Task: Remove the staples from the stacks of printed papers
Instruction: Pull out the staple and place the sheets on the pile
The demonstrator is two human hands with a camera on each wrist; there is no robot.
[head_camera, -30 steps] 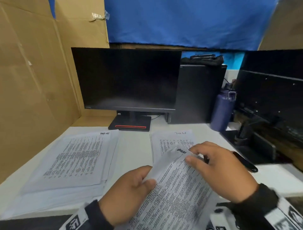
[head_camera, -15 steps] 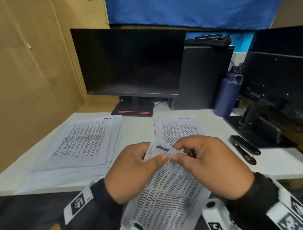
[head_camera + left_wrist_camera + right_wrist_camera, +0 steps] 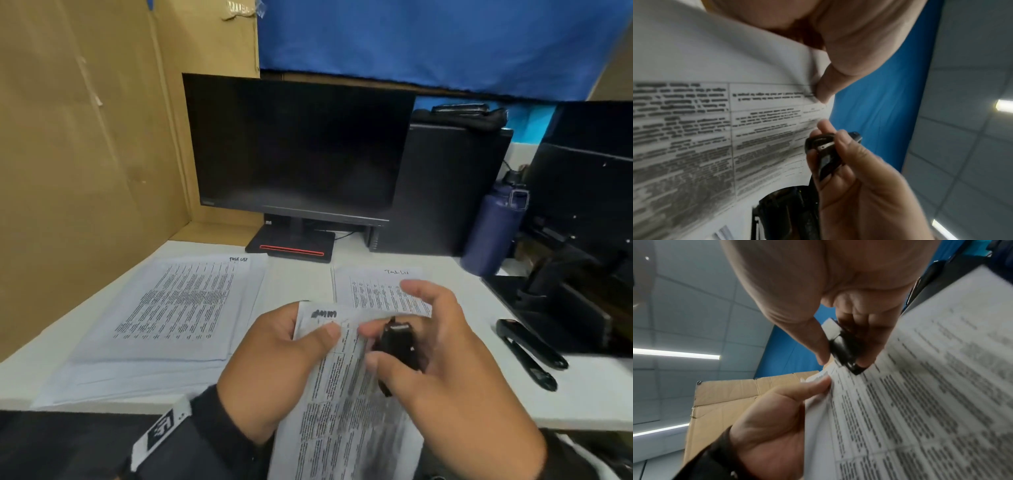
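A stapled stack of printed papers [image 3: 342,411] is held up over the near table edge. My left hand [image 3: 308,342] pinches its top left corner, thumb on the front sheet, which the left wrist view shows as the thumb [image 3: 826,86] pressed on the paper [image 3: 715,129]. My right hand [image 3: 371,346] grips a small black staple remover [image 3: 399,349] just right of that corner. In the right wrist view the staple remover [image 3: 846,353] has its tip against the sheet's top edge [image 3: 920,402]. The staple itself is too blurred to make out.
Two more paper stacks lie on the white table, one at the left [image 3: 178,308] and one in the middle [image 3: 376,287]. Behind stand a dark monitor [image 3: 298,147], a black PC tower [image 3: 445,188] and a blue bottle [image 3: 489,233]. A black stapler [image 3: 531,346] lies at the right. Cardboard [image 3: 85,171] walls the left.
Both hands met at the paper's top corner half a second ago. Now my right hand has drawn slightly right, its fingers spread, and the black staple remover shows in it.
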